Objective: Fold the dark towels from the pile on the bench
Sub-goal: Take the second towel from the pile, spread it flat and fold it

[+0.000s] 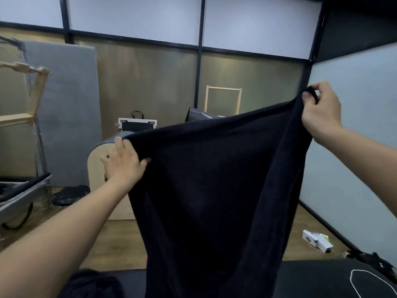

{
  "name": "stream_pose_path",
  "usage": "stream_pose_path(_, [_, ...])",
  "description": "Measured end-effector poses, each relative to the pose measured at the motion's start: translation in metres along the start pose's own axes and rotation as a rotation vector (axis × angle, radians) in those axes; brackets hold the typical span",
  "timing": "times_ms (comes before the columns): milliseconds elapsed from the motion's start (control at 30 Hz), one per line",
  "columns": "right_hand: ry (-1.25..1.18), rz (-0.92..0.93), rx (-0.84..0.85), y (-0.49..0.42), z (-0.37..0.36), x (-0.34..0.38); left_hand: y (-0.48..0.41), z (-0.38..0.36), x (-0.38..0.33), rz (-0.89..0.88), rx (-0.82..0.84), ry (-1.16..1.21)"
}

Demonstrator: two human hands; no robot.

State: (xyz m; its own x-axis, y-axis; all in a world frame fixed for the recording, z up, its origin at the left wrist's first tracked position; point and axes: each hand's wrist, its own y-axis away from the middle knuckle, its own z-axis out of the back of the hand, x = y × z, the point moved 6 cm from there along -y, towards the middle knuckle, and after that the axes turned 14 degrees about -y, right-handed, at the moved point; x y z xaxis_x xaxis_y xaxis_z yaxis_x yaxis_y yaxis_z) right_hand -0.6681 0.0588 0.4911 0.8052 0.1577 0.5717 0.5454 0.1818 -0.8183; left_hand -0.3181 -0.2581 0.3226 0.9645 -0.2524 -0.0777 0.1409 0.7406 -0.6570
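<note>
Dark towel (214,190), top edge pinched, left hand (125,162), right hand (320,110)

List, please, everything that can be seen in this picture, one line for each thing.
towel: one, black, held up, hanging toward the bench
bench: one, black, bottom edge
towel pile: one heap, dark, bottom left on the bench
cord: one, white, on the bench at right
curved wooden barrel: one, pale wood with grey top, on the floor left of the towel
mat: one, grey, leaning on the left wall
wooden frame: one, pale, by the back wall
device: one, white, on the floor at right
left hand: one, fingers grip the towel's left corner
right hand: one, fingers pinch the towel's right corner, higher
</note>
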Motion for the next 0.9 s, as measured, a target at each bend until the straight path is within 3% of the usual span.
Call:
stream_pose_path(133, [0.034,-0.033,-0.101,-0.017,0.028,-0.006,-0.027,-0.005,0.040,0.124,0.166,-0.095])
stream_pose_path(267, [0.145,-0.129,-0.142,-0.021,0.070,-0.044,-0.011,-0.044,0.083,-0.019,0.344,-0.269])
stream_pose_path(367, [0.197,-0.223,-0.211,-0.035,0.113,-0.107,-0.002,-0.068,0.139,-0.017,0.386,-0.379])
stream_pose_path(467, [0.272,-0.224,-0.328,-0.063,0.150,-0.175,-0.037,-0.121,0.216,0.061,0.443,-0.361])
stream_pose_path(533, [0.289,-0.185,-0.308,-0.076,0.150,-0.176,-0.051,-0.146,0.248,0.096,0.496,-0.305])
stream_pose_path(600, [0.277,-0.179,-0.176,-0.048,0.114,-0.123,-0.034,-0.116,0.223,0.097,0.485,-0.249])
stream_pose_path(700, [0.312,-0.110,0.126,0.007,0.040,-0.036,0.018,-0.060,0.122,-0.042,0.494,-0.076])
stream_pose_path(833, [0.275,0.123,0.500,0.039,-0.033,0.001,0.088,0.013,-0.035,-0.342,0.458,0.428])
stream_pose_path(900, [0.214,0.156,0.584,0.046,-0.050,0.012,0.110,0.060,-0.104,-0.485,0.387,0.697])
